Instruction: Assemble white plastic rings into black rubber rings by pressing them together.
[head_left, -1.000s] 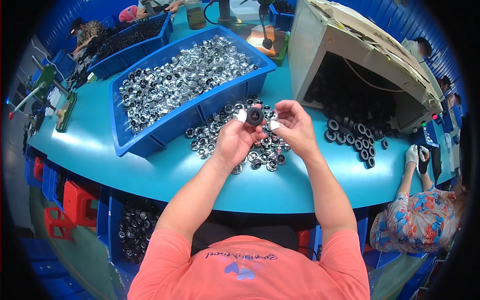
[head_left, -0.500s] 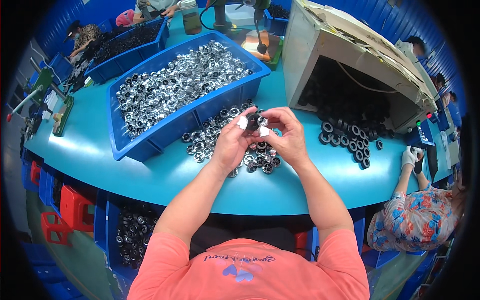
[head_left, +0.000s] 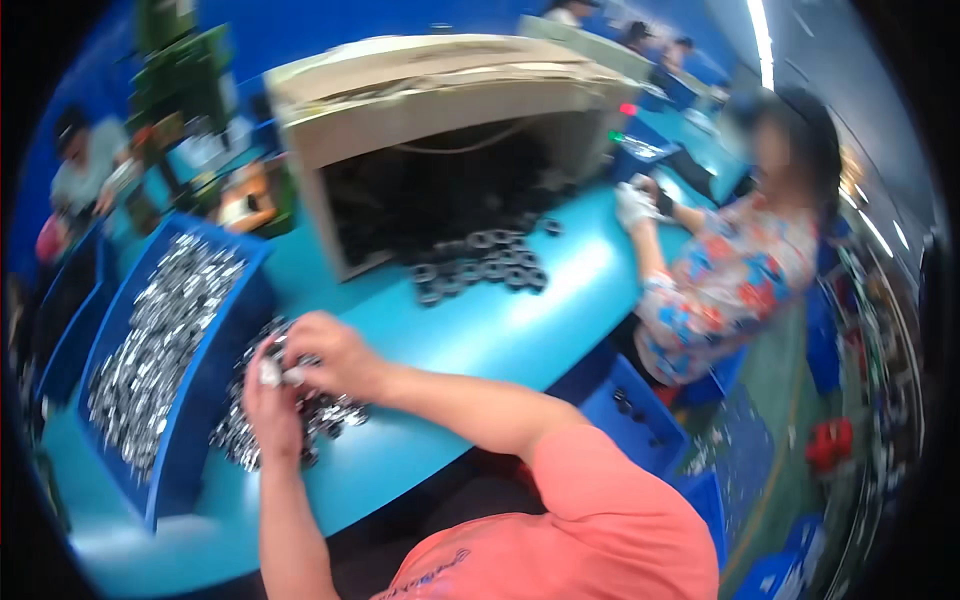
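The single head camera is looking down and turning rightward, sitting close above the turquoise table [head_left: 560, 330]. The left hand [head_left: 270, 405] and right hand [head_left: 335, 350] are showing near left, a seated co-worker [head_left: 740, 270] far right.

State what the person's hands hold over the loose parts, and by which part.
Both the left hand and right hand pinch one small ring-shaped metal part between their fingertips; blur hides the exact grip.

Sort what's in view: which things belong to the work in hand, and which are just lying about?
In hand: left hand, right hand, loose pile of metal rings, blue bin of rings.

Lying about: beige machine housing, dark rings before it, co-worker's gloved hand.
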